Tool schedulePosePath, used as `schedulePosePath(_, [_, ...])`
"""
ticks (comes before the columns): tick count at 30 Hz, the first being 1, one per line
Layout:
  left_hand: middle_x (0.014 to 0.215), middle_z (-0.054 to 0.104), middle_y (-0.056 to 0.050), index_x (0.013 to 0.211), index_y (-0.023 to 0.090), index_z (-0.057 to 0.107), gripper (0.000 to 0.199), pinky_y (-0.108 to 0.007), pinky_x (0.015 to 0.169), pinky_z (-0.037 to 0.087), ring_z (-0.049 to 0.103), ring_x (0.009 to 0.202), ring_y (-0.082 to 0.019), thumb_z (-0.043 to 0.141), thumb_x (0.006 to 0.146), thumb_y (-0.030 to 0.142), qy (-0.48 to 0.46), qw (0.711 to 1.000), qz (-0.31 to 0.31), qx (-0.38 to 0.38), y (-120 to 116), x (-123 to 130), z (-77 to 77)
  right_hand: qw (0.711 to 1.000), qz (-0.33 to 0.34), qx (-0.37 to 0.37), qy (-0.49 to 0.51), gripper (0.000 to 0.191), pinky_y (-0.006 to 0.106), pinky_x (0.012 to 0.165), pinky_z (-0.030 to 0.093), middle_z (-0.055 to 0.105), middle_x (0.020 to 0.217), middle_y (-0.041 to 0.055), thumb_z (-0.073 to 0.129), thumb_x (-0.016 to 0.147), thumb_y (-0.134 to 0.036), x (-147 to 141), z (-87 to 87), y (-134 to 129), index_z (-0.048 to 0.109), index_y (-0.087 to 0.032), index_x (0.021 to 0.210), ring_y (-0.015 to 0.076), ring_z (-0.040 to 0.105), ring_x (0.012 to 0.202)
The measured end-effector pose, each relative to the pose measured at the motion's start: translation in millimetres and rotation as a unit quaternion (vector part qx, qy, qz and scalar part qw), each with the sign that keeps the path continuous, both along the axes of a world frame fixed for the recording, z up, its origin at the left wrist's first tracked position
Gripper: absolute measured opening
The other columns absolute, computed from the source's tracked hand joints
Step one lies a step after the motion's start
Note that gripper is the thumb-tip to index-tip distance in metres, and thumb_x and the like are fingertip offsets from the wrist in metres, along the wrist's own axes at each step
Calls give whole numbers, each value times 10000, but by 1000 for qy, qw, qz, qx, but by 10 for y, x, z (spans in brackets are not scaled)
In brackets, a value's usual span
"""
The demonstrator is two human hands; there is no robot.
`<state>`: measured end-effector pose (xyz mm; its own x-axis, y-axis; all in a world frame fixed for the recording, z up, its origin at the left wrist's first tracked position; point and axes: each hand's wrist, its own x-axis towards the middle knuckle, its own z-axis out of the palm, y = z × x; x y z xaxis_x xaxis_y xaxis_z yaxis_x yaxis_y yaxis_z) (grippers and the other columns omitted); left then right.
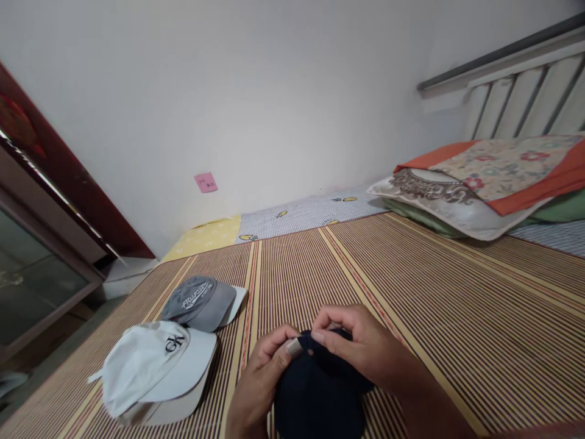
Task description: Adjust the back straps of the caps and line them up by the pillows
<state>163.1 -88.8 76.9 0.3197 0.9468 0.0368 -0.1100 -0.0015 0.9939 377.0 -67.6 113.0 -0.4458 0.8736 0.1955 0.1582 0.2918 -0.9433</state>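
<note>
A dark navy baseball cap (317, 396) is in front of me at the bottom middle of the head view, over a striped bamboo mat (297, 274). My left hand (262, 372) pinches the cap's far edge, its thumb by a small pale metallic piece (294, 347), likely a strap buckle. On the same edge, my right hand (356, 344) has thumb and forefinger closed together on the cap. To the left lies a white cap (141, 360) with black letters, stacked on a beige one (155, 411). Beyond them rests a grey cap (196, 299) with another pale brim under it.
Pillows with a floral orange cover (512, 164) lie at the far right, below a white radiator (525, 97) and a grey rail. A pink note (205, 182) is stuck on the white wall. A glass-fronted cabinet (36, 274) stands left of the bed.
</note>
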Motion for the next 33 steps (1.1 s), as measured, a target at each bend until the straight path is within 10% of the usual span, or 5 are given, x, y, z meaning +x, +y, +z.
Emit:
schedulePosePath(12, [747,505,-2,780,175,630,429,-270,642,303,394,696,-148,553,969,551,89,996,-2,31,24,31,-2,999,32,0,-6,142,243,570,341,567,650,-44,639,884,-247,50,-10,12,684,-192,760,102,467,609])
schedulePosePath(33, [688,420,39,755,165,572,403,-206,547,248,302,611,-96,733,864,517,-49,997,24,-46,80,205,-49,997,31,-17,75,89,238,604,380,546,674,-55,592,980,-294,-48,-119,73,608,-207,993,111,513,636])
